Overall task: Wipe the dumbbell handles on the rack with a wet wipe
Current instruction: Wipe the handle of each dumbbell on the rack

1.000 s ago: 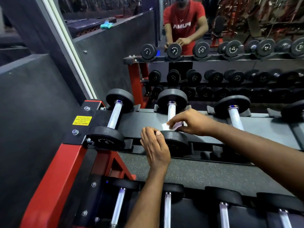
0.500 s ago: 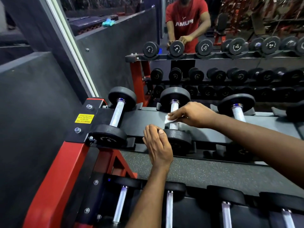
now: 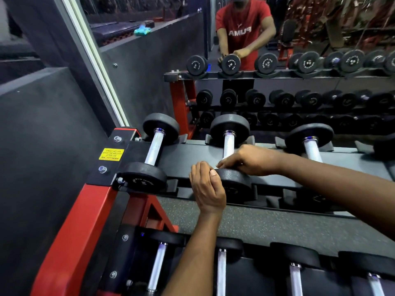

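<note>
Handle (image 3: 229, 144) of second dumbbell (image 3: 229, 127) from left end of rack (image 3: 188, 154) — right hand (image 3: 250, 160) grip closed round its near end, wipe unseen, left hand (image 3: 206, 186) clasping front head (image 3: 235, 180); best steady head, stroke full length, rotating.

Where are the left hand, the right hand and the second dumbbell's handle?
left hand (image 3: 206, 186): head view, back of the hand.
right hand (image 3: 250, 160): head view, back of the hand.
handle (image 3: 229, 144): head view, bare knurled stretch above the right hand.

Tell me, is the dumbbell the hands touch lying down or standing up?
Lying down: the dumbbell rests across the rack, both round ends on it.
</note>
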`<action>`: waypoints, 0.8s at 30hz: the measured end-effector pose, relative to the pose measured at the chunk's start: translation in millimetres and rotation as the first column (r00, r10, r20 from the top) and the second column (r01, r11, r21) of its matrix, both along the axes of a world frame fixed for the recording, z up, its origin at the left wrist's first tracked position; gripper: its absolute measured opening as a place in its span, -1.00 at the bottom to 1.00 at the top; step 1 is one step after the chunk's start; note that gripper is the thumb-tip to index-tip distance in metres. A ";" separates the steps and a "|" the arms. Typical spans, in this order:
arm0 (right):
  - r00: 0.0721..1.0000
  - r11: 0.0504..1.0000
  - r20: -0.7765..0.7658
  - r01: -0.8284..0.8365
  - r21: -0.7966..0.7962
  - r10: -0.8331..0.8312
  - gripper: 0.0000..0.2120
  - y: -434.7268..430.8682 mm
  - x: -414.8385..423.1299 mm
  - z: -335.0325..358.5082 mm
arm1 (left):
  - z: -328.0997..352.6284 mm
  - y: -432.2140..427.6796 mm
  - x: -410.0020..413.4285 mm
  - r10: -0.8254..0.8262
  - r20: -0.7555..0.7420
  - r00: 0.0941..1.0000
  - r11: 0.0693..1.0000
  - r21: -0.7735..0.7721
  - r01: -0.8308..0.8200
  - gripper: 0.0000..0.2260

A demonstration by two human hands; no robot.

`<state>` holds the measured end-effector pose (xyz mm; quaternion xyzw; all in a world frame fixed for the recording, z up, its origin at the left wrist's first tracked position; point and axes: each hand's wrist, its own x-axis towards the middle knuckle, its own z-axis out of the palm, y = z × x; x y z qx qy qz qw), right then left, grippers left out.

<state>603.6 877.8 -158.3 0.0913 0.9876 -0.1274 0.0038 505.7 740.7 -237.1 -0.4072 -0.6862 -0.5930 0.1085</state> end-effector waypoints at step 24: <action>0.958 0.972 -0.187 0.230 0.043 -0.218 -0.68 18.1 4.9 -4.4 | 0.5 3.6 -3.4 -0.040 -0.054 0.998 0.996 0.079 0.045 -0.73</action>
